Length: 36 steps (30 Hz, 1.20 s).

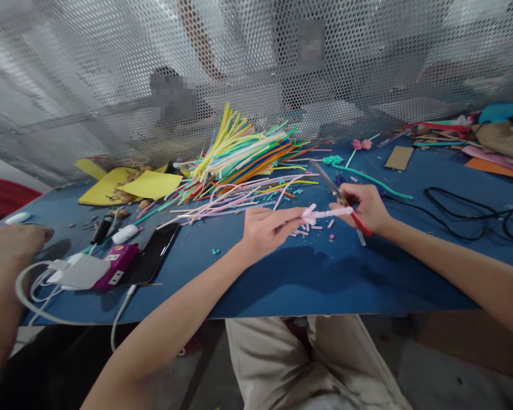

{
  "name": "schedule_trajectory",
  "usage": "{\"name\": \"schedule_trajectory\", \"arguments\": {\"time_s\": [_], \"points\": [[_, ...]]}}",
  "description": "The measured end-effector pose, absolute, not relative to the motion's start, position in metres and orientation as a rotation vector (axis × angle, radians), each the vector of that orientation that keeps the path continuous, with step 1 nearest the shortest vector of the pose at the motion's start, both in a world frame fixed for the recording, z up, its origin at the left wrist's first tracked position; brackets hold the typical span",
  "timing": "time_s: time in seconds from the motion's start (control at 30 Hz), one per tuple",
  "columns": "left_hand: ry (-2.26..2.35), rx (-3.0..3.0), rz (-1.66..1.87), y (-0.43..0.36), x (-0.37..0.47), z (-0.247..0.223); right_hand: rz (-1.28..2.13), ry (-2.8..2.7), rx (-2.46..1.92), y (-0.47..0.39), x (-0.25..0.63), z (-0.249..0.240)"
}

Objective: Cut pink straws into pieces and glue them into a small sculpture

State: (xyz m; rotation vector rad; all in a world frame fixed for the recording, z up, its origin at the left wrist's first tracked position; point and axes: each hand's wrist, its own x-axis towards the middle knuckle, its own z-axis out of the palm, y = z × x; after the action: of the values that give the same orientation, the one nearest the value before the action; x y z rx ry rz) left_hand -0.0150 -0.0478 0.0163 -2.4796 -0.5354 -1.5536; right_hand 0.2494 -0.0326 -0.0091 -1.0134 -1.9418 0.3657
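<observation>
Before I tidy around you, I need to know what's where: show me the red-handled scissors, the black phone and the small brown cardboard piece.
Red-handled scissors [361, 224]: head view, on the red handle.
Black phone [156, 255]: head view, on its dark screen.
Brown cardboard piece [399, 158]: head view, middle of its flat face.

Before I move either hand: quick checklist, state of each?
1. Left hand pinching the pale pink fuzzy piece: ok.
2. Right hand gripping the red-handled scissors: ok.
3. Left fingers away from the scissor blades: ok, blades angle up and away from them.
4. Far end of the piece free of the right hand and scissors: cannot tell, they overlap in view.
5. Table under the work swept: not ok, pink offcuts lie there.
6. Phone away from both hands: ok, left of them.
</observation>
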Motion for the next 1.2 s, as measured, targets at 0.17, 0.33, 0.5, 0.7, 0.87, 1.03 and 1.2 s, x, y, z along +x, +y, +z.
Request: {"name": "schedule_trajectory", "arguments": {"time_s": [0.17, 0.33, 0.5, 0.7, 0.87, 1.03, 1.2], "points": [[-0.529, -2.472, -1.403, -0.049, -0.016, 0.021, 0.42, -1.655, -1.132, -0.008, 0.275, 0.0], [-0.715, -2.532, -1.204, -0.047, -0.018, 0.019, -0.01, -1.705, -1.309, 0.045, 0.348, -0.009], [-0.737, -2.505, -1.163, -0.043, -0.019, 0.014, -0.267, -1.766, -1.514, 0.085, 0.418, -0.036], [-0.651, -2.51, -1.089, -0.044, -0.02, 0.013, -0.286, -1.875, -1.6, 0.076, 0.421, -0.025], [-0.579, -2.495, -1.017, -0.043, -0.022, 0.015, -0.153, -1.936, -1.281, 0.012, 0.336, 0.026], [-0.59, -2.474, -0.905, -0.044, -0.023, 0.016, -0.078, -2.202, -0.909, -0.04, 0.27, 0.043], [-0.658, -2.471, -0.807, -0.045, -0.023, 0.016, 0.003, -2.293, -0.705, -0.052, 0.258, 0.034]]}}
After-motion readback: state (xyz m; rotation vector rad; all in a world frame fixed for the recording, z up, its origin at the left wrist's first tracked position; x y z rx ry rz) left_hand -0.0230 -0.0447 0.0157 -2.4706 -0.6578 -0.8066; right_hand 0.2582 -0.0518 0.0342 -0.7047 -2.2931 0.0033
